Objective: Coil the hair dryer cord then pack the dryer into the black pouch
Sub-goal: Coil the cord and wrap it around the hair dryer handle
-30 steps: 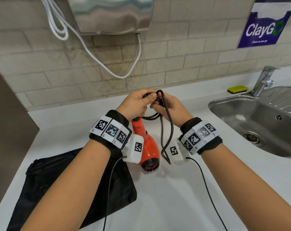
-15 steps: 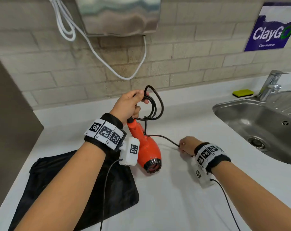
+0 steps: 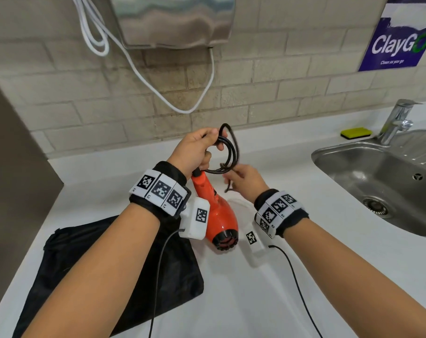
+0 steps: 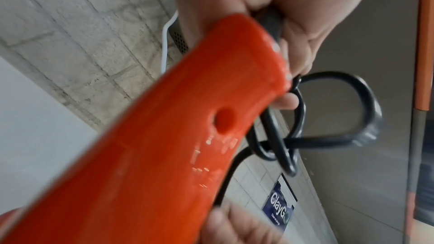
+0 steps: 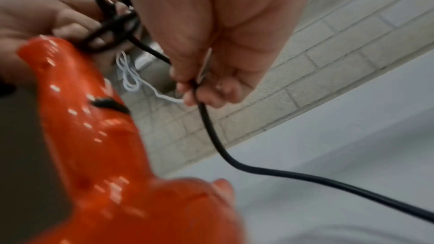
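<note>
White desk (image 3: pixel 268 301) under a beige brick wall, steel sink (image 3: pixel 353 172) at the right edge of the frame. Nearest, at lower left: flat black fabric pouch (image 3: pixel 90 259), lying slack on the desk, mouth not visibly open. Just beyond it, centre frame: glossy orange hair dryer (image 3: pixel 219 215), nozzle toward the camera, handle up in the left hand (image 3: pixel 194 152). Farther back, above the handle: black rubber cord (image 3: pixel 229 152) gathered in a few loops.

Likely trouble: loops springing loose from the left hand's hold if the next turn is pulled tight, since the cord looks stiff. Also a risk of the loose tail (image 5: pixel 305 175), trailing toward the lower right in the right-wrist view, snagging on the wrist camera's own cable (image 3: pixel 294 276). Pouch possibly awkward to open one-handed later.

Left fingers (image 4: pixel 284 100) curled closed around handle top and loops together. Right hand (image 3: pixel 246 181), just right of the loops, with fingers (image 5: pixel 187 88) pinched narrow on the running cord.
</note>
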{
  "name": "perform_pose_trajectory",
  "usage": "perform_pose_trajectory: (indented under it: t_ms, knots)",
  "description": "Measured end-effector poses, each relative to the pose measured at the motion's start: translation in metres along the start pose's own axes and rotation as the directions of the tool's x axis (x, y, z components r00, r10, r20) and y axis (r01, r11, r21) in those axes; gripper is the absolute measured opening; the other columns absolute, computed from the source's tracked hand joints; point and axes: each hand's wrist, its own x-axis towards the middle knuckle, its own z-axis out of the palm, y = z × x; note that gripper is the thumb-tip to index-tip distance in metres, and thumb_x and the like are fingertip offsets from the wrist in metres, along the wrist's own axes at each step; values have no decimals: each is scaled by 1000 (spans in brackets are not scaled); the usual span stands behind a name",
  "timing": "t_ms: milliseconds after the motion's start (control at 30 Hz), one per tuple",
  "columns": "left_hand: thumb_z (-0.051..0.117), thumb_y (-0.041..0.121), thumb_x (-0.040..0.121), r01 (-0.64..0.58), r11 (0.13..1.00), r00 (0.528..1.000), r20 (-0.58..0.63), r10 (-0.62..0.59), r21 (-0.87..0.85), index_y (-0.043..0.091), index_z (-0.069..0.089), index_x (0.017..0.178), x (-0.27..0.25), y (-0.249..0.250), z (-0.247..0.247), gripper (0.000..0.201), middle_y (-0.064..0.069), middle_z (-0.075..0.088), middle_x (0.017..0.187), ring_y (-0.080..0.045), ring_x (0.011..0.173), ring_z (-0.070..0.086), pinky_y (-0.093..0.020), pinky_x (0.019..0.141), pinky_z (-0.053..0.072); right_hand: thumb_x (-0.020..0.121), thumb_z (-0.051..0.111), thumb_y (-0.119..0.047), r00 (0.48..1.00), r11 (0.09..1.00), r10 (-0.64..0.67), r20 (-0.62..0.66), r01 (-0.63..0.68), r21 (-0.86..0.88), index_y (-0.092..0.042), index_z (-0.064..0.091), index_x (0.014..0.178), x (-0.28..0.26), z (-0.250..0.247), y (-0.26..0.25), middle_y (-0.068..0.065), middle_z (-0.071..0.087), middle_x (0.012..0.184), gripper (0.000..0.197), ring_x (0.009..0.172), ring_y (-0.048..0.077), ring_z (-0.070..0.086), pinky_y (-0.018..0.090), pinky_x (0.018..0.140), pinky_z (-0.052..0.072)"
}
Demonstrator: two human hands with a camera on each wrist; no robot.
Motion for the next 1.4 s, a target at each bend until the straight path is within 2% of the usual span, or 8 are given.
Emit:
perform_pose_trajectory:
  t_ms: [267,433,567,733,933,1133,1267,1400]
  knots:
    - [36,18,98,2,1000,1000,-19,-2,-20,16,56,89,-5,-2,-8,23,-2,51,70,-3,31,21,-17,36,19,92,46,-11,942,888,334,-38,-328,-323,-10,63,91,0,-22,48,9,62,89,17,64,11,52,13,49,38]
    - [39,19,98,-31,999,999,-44,32,26,20,58,91,-5,-3,-5,20,-2,51,70,-3,31,22,-15,35,20,91,39,1,972,990,-117,-204,99,-97,-10,55,117,-2,-20,-2,-1,56,96,33,77,11,53,20,75,46]
    - [40,22,97,-42,996,999,-30,45,81,19,59,90,-3,-3,-3,20,0,51,69,-3,32,22,-16,35,19,93,46,-5,912,938,-311,-268,340,67,-8,63,98,-2,-18,-47,-14,58,80,18,60,-13,53,5,58,41]
    - [42,20,97,-18,995,1000,-2,19,100,17,58,85,0,1,2,21,-3,49,69,-2,30,24,-15,32,21,84,58,2,938,913,-278,-205,324,246,-17,52,67,-1,-20,-52,-13,62,55,27,56,-4,56,14,62,43]
    - [41,20,97,59,994,997,40,-63,87,15,58,85,6,6,6,22,-1,43,66,-1,29,23,-13,31,21,87,55,-2,969,923,-226,-97,245,298,-20,38,79,3,-19,-49,-1,51,83,26,72,27,57,39,69,50]
    - [47,24,94,60,988,997,29,-65,139,19,60,81,8,6,6,19,-3,37,61,-3,31,23,-16,33,20,97,38,-22,980,979,-169,102,154,133,-19,48,84,0,-14,-41,1,54,69,17,62,17,55,47,73,53]
    - [57,21,89,28,984,999,11,-30,178,19,61,83,8,4,5,7,-5,35,60,-4,31,25,-16,34,22,95,44,-27,982,982,-186,38,185,19,-17,48,68,2,-16,-35,-6,39,60,29,42,0,40,26,50,40]
    - [53,17,92,29,989,997,-71,-19,145,17,62,82,10,1,-1,13,-12,41,76,-4,29,22,-13,34,19,98,34,-19,989,991,-117,88,111,78,-17,50,68,2,-23,-19,-7,36,60,34,52,4,35,22,58,29]
